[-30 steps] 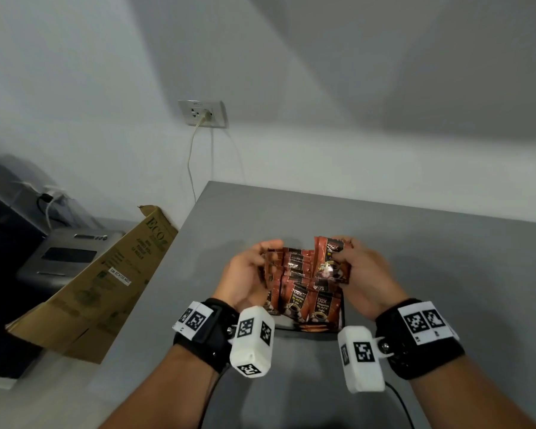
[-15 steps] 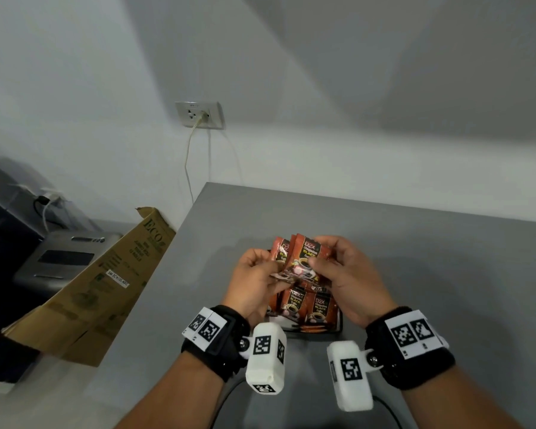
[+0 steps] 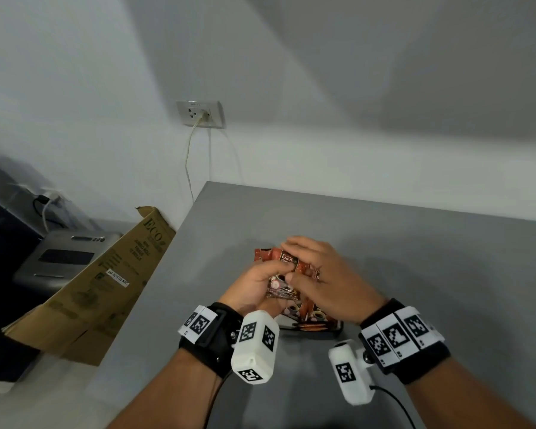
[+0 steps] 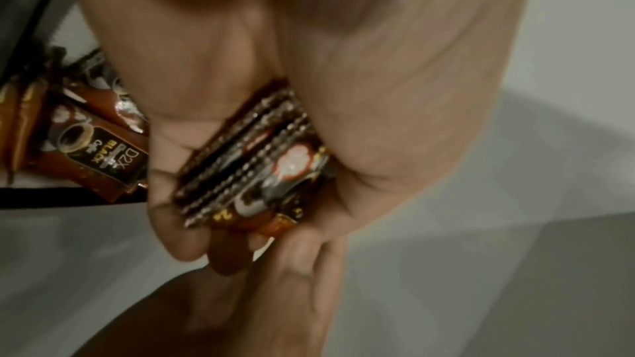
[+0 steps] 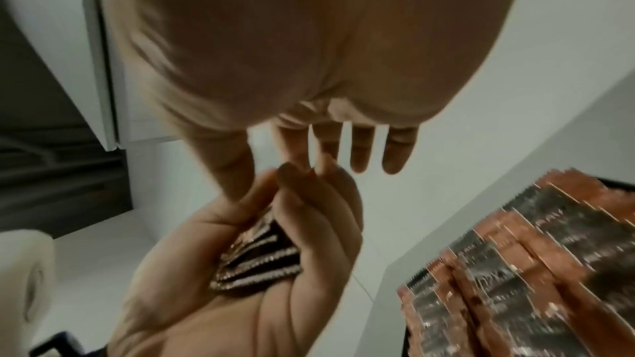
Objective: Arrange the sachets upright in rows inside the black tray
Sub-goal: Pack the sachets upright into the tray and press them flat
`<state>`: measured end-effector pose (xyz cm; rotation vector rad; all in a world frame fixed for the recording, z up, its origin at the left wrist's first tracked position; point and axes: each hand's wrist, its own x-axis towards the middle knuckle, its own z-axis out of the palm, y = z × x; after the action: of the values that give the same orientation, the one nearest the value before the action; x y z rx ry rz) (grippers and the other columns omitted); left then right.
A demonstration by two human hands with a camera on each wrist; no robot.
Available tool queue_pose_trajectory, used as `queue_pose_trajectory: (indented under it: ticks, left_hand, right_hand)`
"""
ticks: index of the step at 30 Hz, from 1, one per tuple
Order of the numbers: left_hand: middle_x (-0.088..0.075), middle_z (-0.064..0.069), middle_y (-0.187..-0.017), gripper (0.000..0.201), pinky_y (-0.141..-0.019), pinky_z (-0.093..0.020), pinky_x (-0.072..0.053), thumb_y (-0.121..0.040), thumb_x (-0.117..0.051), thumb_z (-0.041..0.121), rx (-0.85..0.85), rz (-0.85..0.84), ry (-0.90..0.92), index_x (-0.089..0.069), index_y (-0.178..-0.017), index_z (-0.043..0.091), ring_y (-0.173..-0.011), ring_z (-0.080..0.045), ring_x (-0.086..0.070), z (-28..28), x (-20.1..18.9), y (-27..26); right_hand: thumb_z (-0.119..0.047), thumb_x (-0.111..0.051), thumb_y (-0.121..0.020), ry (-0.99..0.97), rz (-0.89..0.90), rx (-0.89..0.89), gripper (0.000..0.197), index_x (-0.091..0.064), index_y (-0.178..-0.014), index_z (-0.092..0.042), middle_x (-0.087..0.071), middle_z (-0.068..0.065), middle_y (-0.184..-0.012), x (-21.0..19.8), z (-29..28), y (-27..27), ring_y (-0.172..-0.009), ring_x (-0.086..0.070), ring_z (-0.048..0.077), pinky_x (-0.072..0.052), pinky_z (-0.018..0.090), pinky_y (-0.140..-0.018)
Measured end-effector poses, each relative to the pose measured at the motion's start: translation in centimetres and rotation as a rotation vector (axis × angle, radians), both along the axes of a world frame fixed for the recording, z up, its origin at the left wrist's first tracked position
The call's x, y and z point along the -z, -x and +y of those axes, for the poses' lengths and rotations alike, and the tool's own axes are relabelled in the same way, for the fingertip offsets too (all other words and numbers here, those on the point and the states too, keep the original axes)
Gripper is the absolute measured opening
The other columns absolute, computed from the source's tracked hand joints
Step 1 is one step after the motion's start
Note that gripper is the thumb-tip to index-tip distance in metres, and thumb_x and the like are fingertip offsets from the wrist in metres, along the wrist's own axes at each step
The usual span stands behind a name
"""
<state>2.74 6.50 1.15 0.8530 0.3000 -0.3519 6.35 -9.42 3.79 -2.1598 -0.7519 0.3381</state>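
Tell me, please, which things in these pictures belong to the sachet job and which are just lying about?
Belonging to the job:
- stack of sachets, gripped in the left hand
- sachets in the tray
- black tray
- right hand, fingers straight, over the stack

Just lying about:
- cardboard box, leaning by the table
- wall socket with a cable
- grey machine at the left

I see the tray on the worktop near its front edge, with sachets standing in it. My left hand sits above the tray's left side, curled round a stack of sachets; my right hand lies just right of it, fingers touching the stack's top. Left of the worktop a cardboard box leans, a machine behind it. A wall socket is behind the worktop's far left corner.
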Motion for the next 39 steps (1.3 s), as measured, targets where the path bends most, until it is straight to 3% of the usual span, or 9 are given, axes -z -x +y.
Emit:
queue_pose_trajectory:
  ticks: [3, 7, 16, 19, 21, 25, 32, 36, 39]
  left_hand:
    - [-0.068, -0.023, -0.093, 0.035, -0.075, -0.039, -0.057, -0.073, -0.063, -0.001, 0.004, -0.036, 0.004, -0.064, -0.107, -0.005, -0.082, -0.032, -0.069, -0.1, -0.1, 0.2]
    - [-0.065, -0.019, -0.091, 0.039, -0.074, -0.038, -0.055, -0.066, -0.063, -0.003, 0.020, -0.062, 0.076, -0.059, -0.104, 0.002, -0.083, -0.030, -0.067, -0.5, -0.4, 0.4]
    - [-0.069, -0.016, -0.075, 0.021, -0.058, -0.031, -0.056, -0.071, -0.053, -0.006, -0.010, -0.057, -0.013, -0.064, -0.087, 0.001, -0.066, -0.025, -0.070, -0.6, -0.7, 0.3]
    - [-0.071, -0.020, -0.086, 0.044, -0.058, -0.034, -0.058, -0.069, -0.057, -0.008, -0.085, -0.098, -0.102, -0.060, -0.111, 0.002, -0.072, -0.028, -0.072, -0.3, -0.6, 0.0]
    - [-0.069, -0.024, -0.097, 0.062, -0.066, -0.039, -0.060, -0.068, -0.064, -0.009, -0.113, -0.134, -0.141, -0.056, -0.127, 0.009, -0.080, -0.031, -0.071, 0.0, -0.4, -0.3]
    - [-0.068, -0.018, -0.090, 0.069, -0.069, -0.037, -0.059, -0.066, -0.071, -0.013, -0.126, -0.201, -0.326, -0.054, -0.129, 0.010, -0.076, -0.026, -0.068, 0.3, -0.1, -0.6]
    - [-0.062, -0.017, -0.107, 0.040, -0.059, -0.032, -0.052, -0.088, -0.065, -0.004, -0.331, -0.056, -0.514, -0.054, -0.123, 0.011, -0.074, -0.021, -0.064, 2.0, 0.2, -0.8]
    - [-0.059, -0.005, -0.096, 0.031, -0.061, -0.034, -0.048, -0.090, -0.060, -0.003, -0.475, 0.014, -0.500, -0.055, -0.115, 0.014, -0.069, -0.017, -0.057, 4.0, 0.8, -0.5]
    - [-0.060, -0.006, -0.095, 0.031, -0.060, -0.034, -0.048, -0.090, -0.056, -0.005, -0.480, 0.019, -0.487, -0.056, -0.114, 0.014, -0.067, -0.016, -0.058, 4.3, 0.8, -0.1]
  right_hand:
    - [-0.039, -0.086, -0.070, 0.076, 0.008, -0.101, 0.097, -0.035, -0.153, -0.028, -0.035, -0.024, -0.139, -1.1, 0.1, 0.0, -0.136, -0.031, -0.002, -0.026, 0.021, -0.115]
    - [-0.030, -0.082, -0.062, 0.084, -0.148, -0.157, 0.072, -0.055, -0.129, -0.032, -0.060, -0.018, -0.116, -0.5, 1.1, -0.3, -0.107, -0.056, 0.005, -0.047, 0.029, -0.095]
    - [-0.029, -0.085, -0.063, 0.059, -0.148, -0.161, 0.083, -0.050, -0.138, -0.031, -0.056, -0.018, -0.129, -0.1, 1.4, -0.2, -0.117, -0.053, -0.001, -0.043, 0.022, -0.102]
    - [-0.043, -0.087, -0.067, 0.033, -0.009, -0.073, 0.094, -0.041, -0.148, -0.032, -0.047, -0.021, -0.137, -1.1, 0.6, -0.6, -0.125, -0.046, -0.003, -0.038, 0.020, -0.107]
    - [-0.044, -0.077, -0.080, -0.036, 0.046, 0.074, 0.067, -0.050, -0.141, -0.035, -0.051, -0.024, -0.124, -1.8, -0.2, -1.4, -0.110, -0.054, -0.005, -0.046, 0.022, -0.096]
    - [-0.021, -0.071, -0.089, -0.094, 0.103, 0.146, 0.031, -0.068, -0.119, -0.029, -0.071, -0.011, -0.097, -1.6, -0.6, -2.3, -0.084, -0.067, -0.003, -0.053, 0.021, -0.082]
    - [-0.010, -0.072, -0.087, -0.061, 0.137, 0.223, 0.015, -0.070, -0.085, -0.025, -0.075, -0.007, -0.075, -0.2, -0.7, -2.8, -0.071, -0.071, 0.005, -0.058, 0.028, -0.074]
    - [-0.008, -0.064, -0.093, 0.186, 0.118, 0.152, 0.018, -0.067, -0.087, -0.025, -0.070, -0.012, -0.079, 2.6, 1.1, -1.6, -0.066, -0.067, 0.000, -0.054, 0.018, -0.060]
    - [0.005, -0.056, -0.092, 0.216, 0.113, 0.034, 0.026, -0.070, -0.095, -0.016, -0.072, -0.004, -0.086, 4.7, 3.2, -0.9, -0.068, -0.071, 0.007, -0.059, 0.024, -0.062]
